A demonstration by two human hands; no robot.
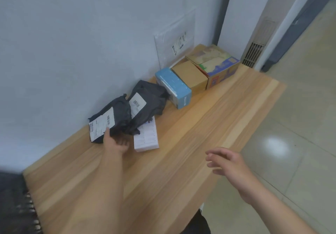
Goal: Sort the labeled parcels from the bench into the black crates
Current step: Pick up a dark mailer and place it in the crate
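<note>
Reaching along the table (200,123) with my left hand (116,144), I pinch the nearest black mailer bag (118,114) at its near edge, thumb flat on its shipping label (101,125) and fingers curled beneath. The label faces up, presumably so I can read where the bag goes.

My right hand (227,161) hovers over the table's outer edge, well apart from every parcel, fingers loosely spread and holding nothing.

Beyond the held bag, touching it, lie a second black mailer bag (149,97) and a white flat parcel (146,139). Farther on stand a blue box (172,86), a plain carton (189,74) and a printed carton (214,61), in a row along the wall (72,34). A clear flat packet (174,35) leans upright against the wall.

A dark perforated shape (12,197) at my lower left is likely a black crate.
</note>
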